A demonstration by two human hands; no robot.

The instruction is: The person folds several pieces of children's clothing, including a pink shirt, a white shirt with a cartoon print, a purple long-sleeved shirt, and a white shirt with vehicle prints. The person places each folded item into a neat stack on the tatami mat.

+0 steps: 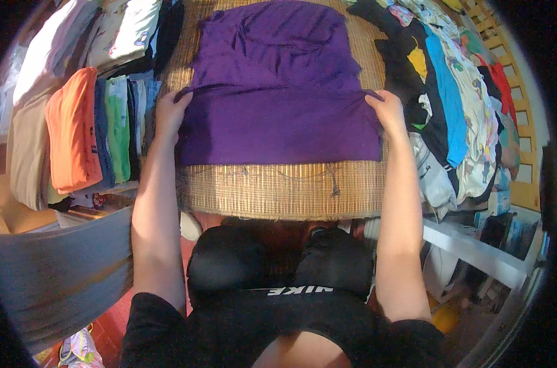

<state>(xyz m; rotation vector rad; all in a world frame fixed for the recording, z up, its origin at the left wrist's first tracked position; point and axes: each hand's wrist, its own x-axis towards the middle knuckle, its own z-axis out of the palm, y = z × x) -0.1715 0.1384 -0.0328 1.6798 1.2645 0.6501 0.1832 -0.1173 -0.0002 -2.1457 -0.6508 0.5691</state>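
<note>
A purple cloth garment (278, 124) lies spread before me on a woven straw mat (278, 188). Its near part is a smooth flat band, while the far part is rumpled with creases. My left hand (171, 110) pinches the garment at the left end of a crosswise fold. At the opposite end of that fold, my right hand (389, 109) grips the cloth between thumb and fingers. The fold is pulled fairly straight between both hands.
Left of the mat stand folded clothes, among them an orange garment (73, 133) and a green one (118, 129). Loose clothes, including a blue piece (446, 96), are heaped on the right. Beyond them runs a wooden rail (527, 161). A grey fabric surface (66, 271) lies at lower left.
</note>
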